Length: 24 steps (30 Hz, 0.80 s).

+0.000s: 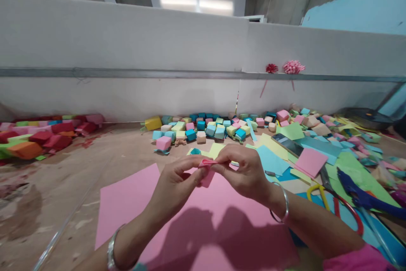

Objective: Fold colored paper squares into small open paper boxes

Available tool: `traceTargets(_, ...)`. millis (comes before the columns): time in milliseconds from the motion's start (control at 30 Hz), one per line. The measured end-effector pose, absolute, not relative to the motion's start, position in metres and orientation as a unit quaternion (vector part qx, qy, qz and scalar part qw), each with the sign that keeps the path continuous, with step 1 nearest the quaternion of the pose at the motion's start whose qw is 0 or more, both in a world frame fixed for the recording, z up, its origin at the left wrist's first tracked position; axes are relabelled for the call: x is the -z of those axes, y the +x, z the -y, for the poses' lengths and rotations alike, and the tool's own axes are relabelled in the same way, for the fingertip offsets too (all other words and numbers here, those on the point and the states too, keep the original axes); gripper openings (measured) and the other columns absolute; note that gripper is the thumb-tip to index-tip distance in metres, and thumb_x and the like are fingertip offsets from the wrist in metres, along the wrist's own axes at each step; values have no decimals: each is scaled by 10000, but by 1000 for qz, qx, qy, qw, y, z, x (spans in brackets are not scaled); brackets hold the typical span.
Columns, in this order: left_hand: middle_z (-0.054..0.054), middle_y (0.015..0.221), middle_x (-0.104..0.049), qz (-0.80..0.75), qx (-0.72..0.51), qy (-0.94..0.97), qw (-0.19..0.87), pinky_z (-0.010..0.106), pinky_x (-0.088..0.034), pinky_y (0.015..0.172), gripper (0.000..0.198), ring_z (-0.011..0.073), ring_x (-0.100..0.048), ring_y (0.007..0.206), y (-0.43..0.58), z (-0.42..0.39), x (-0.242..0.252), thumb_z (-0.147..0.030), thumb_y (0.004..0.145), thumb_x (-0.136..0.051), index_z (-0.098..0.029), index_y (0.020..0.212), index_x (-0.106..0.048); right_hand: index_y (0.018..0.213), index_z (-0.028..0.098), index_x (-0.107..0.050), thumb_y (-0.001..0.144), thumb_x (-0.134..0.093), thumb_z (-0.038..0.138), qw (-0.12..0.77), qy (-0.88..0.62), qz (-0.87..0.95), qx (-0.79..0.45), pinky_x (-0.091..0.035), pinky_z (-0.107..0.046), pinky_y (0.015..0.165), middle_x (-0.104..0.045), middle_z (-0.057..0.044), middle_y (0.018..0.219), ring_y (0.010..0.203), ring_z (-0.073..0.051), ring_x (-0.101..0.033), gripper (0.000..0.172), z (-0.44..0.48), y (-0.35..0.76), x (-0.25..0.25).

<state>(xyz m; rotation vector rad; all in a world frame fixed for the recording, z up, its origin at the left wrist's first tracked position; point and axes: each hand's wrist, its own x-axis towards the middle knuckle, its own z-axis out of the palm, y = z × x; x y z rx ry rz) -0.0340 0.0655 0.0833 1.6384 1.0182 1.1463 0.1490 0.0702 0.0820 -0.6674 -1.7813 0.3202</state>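
Observation:
A small piece of pink paper (207, 178), folded or curled at its top edge, is pinched between my two hands at the middle of the view. My left hand (177, 184) grips its left side between thumb and fingers. My right hand (242, 171) pinches the curled upper edge from the right, fingertips close to those of the left. Below both hands lies a large pink paper sheet (127, 203), with their shadows falling across it. How the held piece is folded underneath is partly hidden by my fingers.
Small paper cubes (200, 125) line the wall, with larger red and orange ones (57, 143) at left. Rightward lie coloured paper scraps, a phone (287, 144), scissors (344, 203) with red and yellow handles, and a blue glue gun (364, 192). Paper flowers (293, 67) hang on the rail.

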Motion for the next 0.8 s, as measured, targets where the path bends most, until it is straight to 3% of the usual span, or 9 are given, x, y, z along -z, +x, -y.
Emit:
traceTargets(133, 59, 804, -740, -418, -478, 664, 395, 273, -520, 637, 145, 188, -634, 738, -39, -66, -84, -366, 724, -798, -238, 790, -809, 673, 189, -668, 837, -702, 252, 559, -291, 758, -167, -420, -258, 521, -605, 7, 591, 538, -101, -516, 179, -68, 146, -79)
traceTargets(233, 47, 715, -703, -413, -467, 611, 488, 271, -495, 675, 158, 173, -606, 728, -41, -69, -83, -372, 699, -812, -215, 688, -794, 613, 185, -635, 790, -721, 223, 550, -310, 738, -240, -401, -239, 505, -577, 22, 572, 531, -89, -485, 200, -69, 145, -78)
traceTargets(367, 41, 724, -710, -420, -415, 560, 581, 290, -486, 740, 235, 170, -604, 743, -42, -76, -85, -427, 701, -801, -194, 691, -772, 565, 179, -602, 742, -729, 234, 522, -354, 669, -392, -366, -224, 478, -543, 38, 539, 516, -77, -436, 225, -73, 142, -75)
traceTargets(467, 43, 817, -735, -432, -380, 608, 547, 284, -486, 751, 235, 177, -625, 793, -40, -77, -88, -425, 749, -768, -194, 793, -771, 569, 177, -597, 708, -744, 258, 539, -372, 595, -466, -393, -230, 501, -556, 39, 548, 523, -77, -455, 217, -79, 141, -71)
traceTargets(600, 35, 824, -740, -436, -381, 617, 533, 262, -483, 622, 324, 171, -632, 716, -39, -80, -85, -353, 719, -783, -194, 999, -747, 614, 178, -598, 691, -747, 294, 586, -383, 549, -457, -436, -247, 552, -598, 22, 603, 575, -96, -517, 204, -92, 144, -70)
traceTargets(733, 10, 677, -685, -480, -350, 567, 571, 246, -442, 539, 570, 151, -601, 602, -44, -93, -75, -330, 654, -824, -144, 1166, -654, 716, 165, -631, 719, -708, 290, 523, -415, 592, -451, -426, -244, 573, -628, 10, 680, 614, -99, -543, 148, -106, 151, -65)
traceTargets(800, -17, 642, -644, -488, -313, 547, 604, 221, -393, 506, 652, 130, -573, 566, -48, -101, -70, -318, 629, -843, -141, 1206, -599, 887, 163, -673, 731, -678, 238, 484, -428, 621, -444, -423, -243, 576, -627, 23, 666, 607, -101, -546, 174, -109, 155, -60)
